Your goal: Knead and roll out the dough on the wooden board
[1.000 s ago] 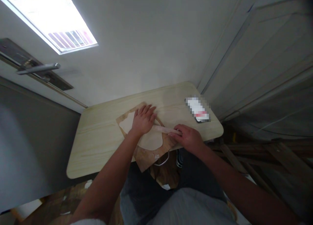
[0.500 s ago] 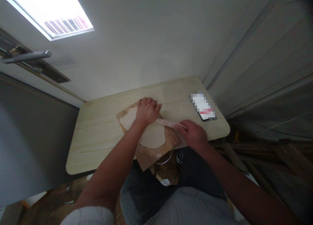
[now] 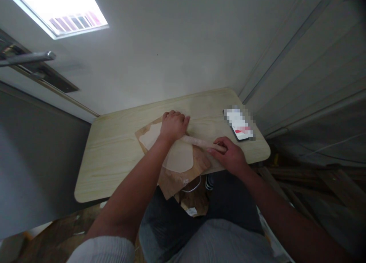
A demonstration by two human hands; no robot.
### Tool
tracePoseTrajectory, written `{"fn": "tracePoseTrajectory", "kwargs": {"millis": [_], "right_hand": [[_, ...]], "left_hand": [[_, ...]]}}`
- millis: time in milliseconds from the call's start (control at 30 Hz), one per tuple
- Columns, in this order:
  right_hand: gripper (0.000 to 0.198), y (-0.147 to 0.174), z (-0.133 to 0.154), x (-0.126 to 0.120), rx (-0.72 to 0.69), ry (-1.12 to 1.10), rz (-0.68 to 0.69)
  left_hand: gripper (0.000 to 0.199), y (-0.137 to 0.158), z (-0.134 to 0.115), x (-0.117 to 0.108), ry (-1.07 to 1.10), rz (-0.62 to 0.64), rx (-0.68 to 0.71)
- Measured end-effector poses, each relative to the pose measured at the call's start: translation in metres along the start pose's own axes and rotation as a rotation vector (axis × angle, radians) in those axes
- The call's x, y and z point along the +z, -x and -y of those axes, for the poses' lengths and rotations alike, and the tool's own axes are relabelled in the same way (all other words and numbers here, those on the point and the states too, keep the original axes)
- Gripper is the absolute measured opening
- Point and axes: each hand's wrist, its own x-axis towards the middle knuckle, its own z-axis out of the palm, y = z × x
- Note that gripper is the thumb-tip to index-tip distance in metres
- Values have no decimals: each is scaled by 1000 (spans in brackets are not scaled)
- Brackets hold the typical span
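A sheet-like piece of brown paper with a large cream-coloured patch on it lies on the pale wood-look table, one corner hanging over the front edge. My left hand rests palm down on the paper's upper part, its thumb apart from the fingers. From beneath it a long, narrow pale strip runs to the right; I cannot make out its material. My right hand pinches the strip's right end between thumb and fingers, just above the table. What lies under my left palm is hidden.
A phone, its screen blurred out, lies on the right of the table. Behind the table stands a white door or wall with a metal handle at left. A white loop hangs below the front edge, above my lap.
My right hand has shifted slightly right with the strip's end, and more of the strip shows. My left hand stays on the paper. The view has moved a little.
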Motion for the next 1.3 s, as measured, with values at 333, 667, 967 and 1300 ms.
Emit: {"fn": "tracePoseTrajectory", "kwargs": {"millis": [333,667,967,1300], "right_hand": [[38,-5,2,-10,8,-60,27],[41,-16,-5,-13,19,-72,46],[39,-16,-2,-15,4,-31,71],[35,16,9,-11,-94,77,180]], "left_hand": [[70,-22,0,6,-48,39,-48],[65,-40,-1,8,-8,-11,-59],[59,-45,0,11,-24,25,-53],[46,-8,-4,3,-11,136,41]]}}
